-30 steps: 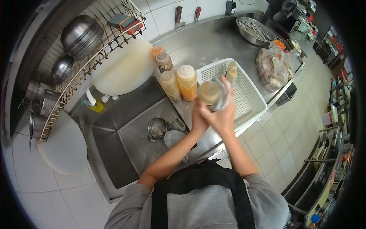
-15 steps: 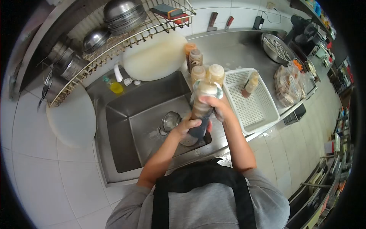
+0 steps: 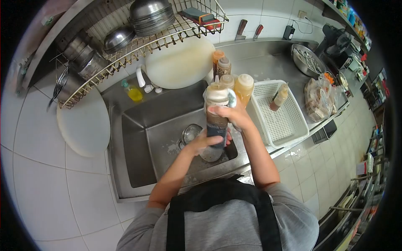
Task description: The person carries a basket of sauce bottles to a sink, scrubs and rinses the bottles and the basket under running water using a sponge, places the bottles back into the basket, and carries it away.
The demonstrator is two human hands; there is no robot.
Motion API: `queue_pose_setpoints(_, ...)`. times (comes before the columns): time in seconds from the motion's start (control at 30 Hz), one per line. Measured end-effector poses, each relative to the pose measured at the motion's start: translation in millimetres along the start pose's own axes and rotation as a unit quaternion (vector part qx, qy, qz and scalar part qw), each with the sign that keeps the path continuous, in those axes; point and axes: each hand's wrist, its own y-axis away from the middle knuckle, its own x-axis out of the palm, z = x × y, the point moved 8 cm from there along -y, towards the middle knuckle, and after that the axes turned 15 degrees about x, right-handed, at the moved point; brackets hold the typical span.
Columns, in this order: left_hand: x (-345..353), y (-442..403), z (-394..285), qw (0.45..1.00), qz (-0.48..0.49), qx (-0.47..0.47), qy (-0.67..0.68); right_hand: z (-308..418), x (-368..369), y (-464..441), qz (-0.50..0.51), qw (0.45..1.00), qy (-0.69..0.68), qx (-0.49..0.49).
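Over the right part of the sink [image 3: 138, 167], both hands are closed around one squeeze bottle [image 3: 217, 113] with a clear upper part and dark lower part. My left hand [image 3: 204, 142] grips it near its base. My right hand [image 3: 234, 115] wraps its upper side, with a whitish cloth or wrap [image 3: 231, 98] showing beside the bottle. Just behind stand several squeeze bottles, among them a yellow one [image 3: 244, 87] and a brown one [image 3: 224, 67]. Beneath the hands, a metal strainer [image 3: 191, 133] and a pale round item [image 3: 211, 154] lie in the sink.
A white basket [image 3: 289, 119] on the right holds a small bottle [image 3: 280, 97]. Beyond it are a bagged food item [image 3: 320, 98] and a metal bowl of fish [image 3: 307, 60]. A wire rack [image 3: 167, 39] with metal bowls hangs at upper left, above a faucet [image 3: 141, 77].
The held bottle has gone from pointing toward the camera to showing its side, dark end nearer my body. My left hand has moved down to its base. The view has shifted.
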Motion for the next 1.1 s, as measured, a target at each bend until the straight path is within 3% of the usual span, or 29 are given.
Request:
queue_pose_setpoints(0.1,-19,-4,-19,0.942,-0.062,0.004,-0.329,19,6,11,-0.125,0.984,0.079,-0.1)
queue_pose_setpoints(0.17,-30,-9,-8,0.936,-0.119,0.026,-0.331,4,8,7,-0.178,0.962,0.112,-0.172)
queue_pose_setpoints(0.27,-30,-12,-17,0.921,-0.164,0.098,-0.339,-30,6,6,-0.212,0.944,0.199,-0.159)
queue_pose_setpoints(0.37,-45,-16,4,0.931,-0.182,0.011,-0.315,-57,-3,21,-0.259,0.918,0.265,-0.143)
queue_pose_setpoints(0.43,-52,-20,33,0.926,-0.12,-0.016,-0.359,-83,-21,25,-0.29,0.897,0.302,-0.139)
queue_pose_setpoints(0.5,-53,-28,66,0.906,-0.037,-0.029,-0.421,-108,-46,25,-0.298,0.89,0.338,-0.07)
queue_pose_setpoints(0.53,-55,-34,82,0.935,-0.036,-0.012,-0.352,-119,-59,26,-0.312,0.88,0.354,-0.059)
queue_pose_setpoints(0.73,-64,-89,114,0.922,-0.067,0.033,-0.38,-157,-120,-2,-0.378,0.841,0.384,-0.059)
queue_pose_setpoints(0.83,-59,-108,117,0.914,-0.117,0.013,-0.389,-175,-137,-20,-0.35,0.871,0.344,-0.032)
queue_pose_setpoints(0.97,-68,-115,125,0.886,-0.179,-0.048,-0.425,-156,-156,-1,-0.359,0.873,0.329,-0.006)
queue_pose_setpoints(1.03,-70,-115,127,0.884,-0.202,-0.051,-0.418,-104,-168,31,-0.384,0.87,0.302,-0.07)
queue_pose_setpoints(1.07,-67,-116,130,0.924,-0.183,-0.033,-0.335,-79,-183,48,-0.428,0.854,0.28,-0.091)
queue_pose_setpoints(1.1,-69,-111,131,0.926,-0.203,-0.034,-0.316,-63,-201,60,-0.471,0.837,0.256,-0.112)
